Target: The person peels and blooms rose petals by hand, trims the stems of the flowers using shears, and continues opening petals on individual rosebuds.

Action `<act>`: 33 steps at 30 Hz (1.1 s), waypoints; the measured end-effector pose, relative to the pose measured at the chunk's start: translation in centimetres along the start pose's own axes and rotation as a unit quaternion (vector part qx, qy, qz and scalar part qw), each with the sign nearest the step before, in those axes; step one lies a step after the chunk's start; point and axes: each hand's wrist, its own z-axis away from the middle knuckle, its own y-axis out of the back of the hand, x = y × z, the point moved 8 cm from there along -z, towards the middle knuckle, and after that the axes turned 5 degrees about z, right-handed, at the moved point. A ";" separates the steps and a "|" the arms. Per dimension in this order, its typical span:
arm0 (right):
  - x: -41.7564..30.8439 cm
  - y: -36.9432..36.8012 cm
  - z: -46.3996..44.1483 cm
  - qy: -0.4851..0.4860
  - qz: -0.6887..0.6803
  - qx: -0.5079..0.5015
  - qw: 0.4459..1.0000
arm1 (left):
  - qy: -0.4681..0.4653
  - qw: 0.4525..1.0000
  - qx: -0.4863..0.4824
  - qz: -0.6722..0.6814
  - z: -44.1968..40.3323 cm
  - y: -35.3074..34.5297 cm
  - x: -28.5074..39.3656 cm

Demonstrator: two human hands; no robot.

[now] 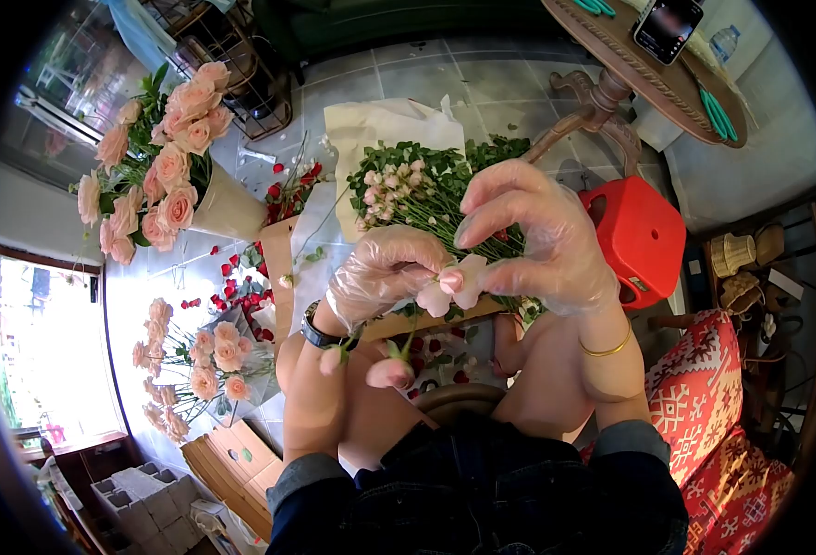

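Both hands wear clear plastic gloves and meet over the lap. My left hand (394, 268) is closed on a spray rose, near its opened pale pink bloom (451, 282). A pink bud (390, 373) and a smaller bud (332, 359) hang below that hand, apparently on the same spray. My right hand (546, 236) is at the bloom's right side, thumb at a petal, its curved fingers apart from the thumb. Behind the hands lies a bunch of small pink spray roses (397, 185) with green leaves, partly hidden by my right hand.
A bucket (232, 202) of peach roses (175, 166) stands at left, above more wrapped roses (218, 356). Red petals (241, 282) litter the floor. At right are a red stool (644, 236), a patterned chair cover (704, 398) and a wooden table (648, 60) holding a phone (668, 28).
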 end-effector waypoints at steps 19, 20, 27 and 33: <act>1.1 -2.1 0.3 -0.003 0.028 -0.119 0.993 | 0.110 0.992 -0.053 0.037 -0.2 -1.0 -0.6; 1.2 -2.3 0.4 -0.006 0.018 -0.132 0.991 | 0.120 0.990 -0.066 0.022 -0.1 -1.2 -0.7; 1.7 -2.8 0.6 -0.027 -0.033 -0.153 0.987 | 0.117 0.989 -0.065 0.062 -0.1 -1.3 -1.0; 4.1 -4.2 2.0 -0.234 -0.224 -0.114 0.939 | 0.099 0.992 -0.058 0.056 0.1 -1.1 -1.3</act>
